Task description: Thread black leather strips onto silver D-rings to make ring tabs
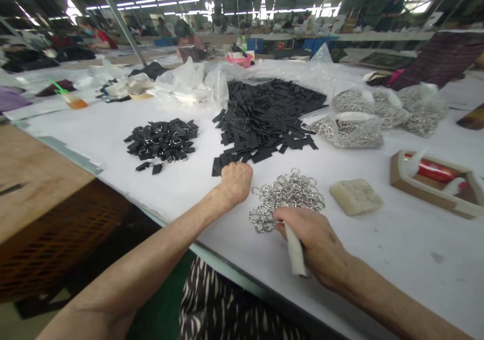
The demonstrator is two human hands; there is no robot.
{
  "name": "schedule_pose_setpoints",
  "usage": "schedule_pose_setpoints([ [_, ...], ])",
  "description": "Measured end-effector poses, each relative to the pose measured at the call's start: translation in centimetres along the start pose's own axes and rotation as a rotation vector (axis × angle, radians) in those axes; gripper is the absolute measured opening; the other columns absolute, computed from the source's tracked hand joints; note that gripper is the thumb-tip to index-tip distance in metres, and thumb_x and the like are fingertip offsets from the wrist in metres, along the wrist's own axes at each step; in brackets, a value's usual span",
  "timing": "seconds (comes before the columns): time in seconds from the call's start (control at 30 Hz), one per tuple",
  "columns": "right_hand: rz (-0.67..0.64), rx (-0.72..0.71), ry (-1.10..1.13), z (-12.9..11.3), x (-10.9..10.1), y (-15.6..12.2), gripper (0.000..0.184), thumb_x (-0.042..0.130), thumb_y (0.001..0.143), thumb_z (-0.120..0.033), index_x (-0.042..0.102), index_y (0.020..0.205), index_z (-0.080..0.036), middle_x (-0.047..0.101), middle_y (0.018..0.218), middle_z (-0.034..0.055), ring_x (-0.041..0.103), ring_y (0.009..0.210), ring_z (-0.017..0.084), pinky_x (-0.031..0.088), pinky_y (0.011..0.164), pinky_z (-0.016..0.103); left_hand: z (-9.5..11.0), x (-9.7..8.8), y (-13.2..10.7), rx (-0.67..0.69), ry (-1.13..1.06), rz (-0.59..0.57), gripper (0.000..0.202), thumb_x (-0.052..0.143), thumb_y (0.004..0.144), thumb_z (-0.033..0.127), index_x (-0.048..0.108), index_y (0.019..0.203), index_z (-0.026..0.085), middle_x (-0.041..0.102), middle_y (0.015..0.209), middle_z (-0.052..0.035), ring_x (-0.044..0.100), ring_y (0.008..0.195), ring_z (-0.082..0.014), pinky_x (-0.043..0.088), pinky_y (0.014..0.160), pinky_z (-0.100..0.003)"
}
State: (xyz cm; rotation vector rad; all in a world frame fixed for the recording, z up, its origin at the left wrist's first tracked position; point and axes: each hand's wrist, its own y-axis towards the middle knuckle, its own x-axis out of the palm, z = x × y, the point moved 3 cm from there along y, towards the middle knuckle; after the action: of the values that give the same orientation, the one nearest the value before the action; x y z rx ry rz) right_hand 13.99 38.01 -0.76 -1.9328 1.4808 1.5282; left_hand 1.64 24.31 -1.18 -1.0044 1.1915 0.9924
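Note:
My left hand [236, 181] rests on the white table [397, 239], its fingers curled under at the near edge of a big heap of black fabric strips [264, 121]; what they hold is hidden. My right hand [313, 242] is closed round a white stick-like tool [295, 252] and sits at the near edge of a small pile of metal D-rings [289, 196]. A smaller pile of black strips with rings fitted [162, 141] lies to the left. A pale yellowish block [356, 196] sits right of the rings.
Clear bags of metal rings [378, 116] lie at the back right. A shallow cardboard tray [434, 184] holds a red tube. Plastic bags and clutter [181, 85] crowd the far side. A brown crate [49, 229] stands at left. Other people work far behind.

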Motion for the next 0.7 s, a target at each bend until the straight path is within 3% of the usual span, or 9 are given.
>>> schedule_pose_setpoints([
  [0.13, -0.021, -0.203, -0.295, -1.3, 3.1, 0.2, 0.017, 0.043, 0.082, -0.004, 0.055, 0.077, -0.016, 0.056, 0.073, 0.0052, 0.048, 0.067, 0.020, 0.037, 0.059, 0.031, -0.4, 0.7, -0.5, -0.015, -0.144, 0.058, 0.029, 0.046, 0.071, -0.004, 0.064, 0.092, 0.005, 0.058, 0.106, -0.0234, 0.050, 0.108, -0.0345, 0.042, 0.087, -0.045],
  [0.27, 0.015, -0.338, -0.389, -0.9, 5.0, -0.6, 0.019, 0.045, 0.081, -0.002, 0.055, 0.091, -0.015, 0.059, 0.085, 0.0104, 0.052, 0.073, 0.023, 0.042, 0.063, 0.034, -2.1, 0.5, -0.5, -0.074, -0.395, 0.101, 0.025, 0.044, 0.075, 0.001, 0.066, 0.082, 0.011, 0.063, 0.099, -0.0173, 0.052, 0.108, -0.0316, 0.042, 0.089, -0.045],
  [0.4, 0.124, -0.371, -0.340, 0.0, 4.3, -1.0, 0.021, 0.041, 0.082, -0.002, 0.053, 0.094, -0.014, 0.061, 0.092, 0.0142, 0.056, 0.082, 0.024, 0.046, 0.067, 0.035, -2.1, -0.3, -1.0, -0.065, -0.792, 0.007, 0.017, 0.047, 0.079, 0.014, 0.063, 0.081, 0.014, 0.068, 0.079, -0.0083, 0.065, 0.078, -0.0220, 0.054, 0.064, -0.031],
  [0.5, 0.176, -0.275, -0.216, 0.8, 2.8, -0.8, 0.025, 0.033, 0.085, -0.003, 0.055, 0.091, -0.014, 0.062, 0.082, 0.0106, 0.058, 0.073, 0.021, 0.047, 0.059, 0.030, -0.6, -0.5, -1.6, -0.015, -1.052, -0.115, 0.016, 0.046, 0.082, 0.017, 0.060, 0.088, 0.011, 0.069, 0.079, -0.0098, 0.067, 0.066, -0.0183, 0.054, 0.051, -0.026],
  [0.6, 0.178, -0.068, 0.019, 2.0, 0.8, -0.3, 0.026, 0.033, 0.088, -0.010, 0.057, 0.094, -0.017, 0.063, 0.081, 0.0065, 0.059, 0.069, 0.018, 0.047, 0.057, 0.027, 1.0, -0.1, -1.8, -0.052, -1.405, -0.272, 0.014, 0.051, 0.077, 0.012, 0.059, 0.088, 0.010, 0.069, 0.074, -0.0099, 0.067, 0.066, -0.0178, 0.056, 0.056, -0.026],
  [0.7, 0.283, 0.166, 0.220, 3.6, -1.4, 0.1, 0.019, 0.043, 0.088, -0.015, 0.059, 0.095, -0.021, 0.065, 0.085, 0.0028, 0.061, 0.073, 0.016, 0.048, 0.061, 0.025, 2.2, 0.8, -1.7, -0.131, -1.698, -0.420, 0.013, 0.056, 0.070, 0.007, 0.059, 0.083, 0.010, 0.069, 0.074, -0.0094, 0.067, 0.065, -0.0168, 0.057, 0.058, -0.025],
])
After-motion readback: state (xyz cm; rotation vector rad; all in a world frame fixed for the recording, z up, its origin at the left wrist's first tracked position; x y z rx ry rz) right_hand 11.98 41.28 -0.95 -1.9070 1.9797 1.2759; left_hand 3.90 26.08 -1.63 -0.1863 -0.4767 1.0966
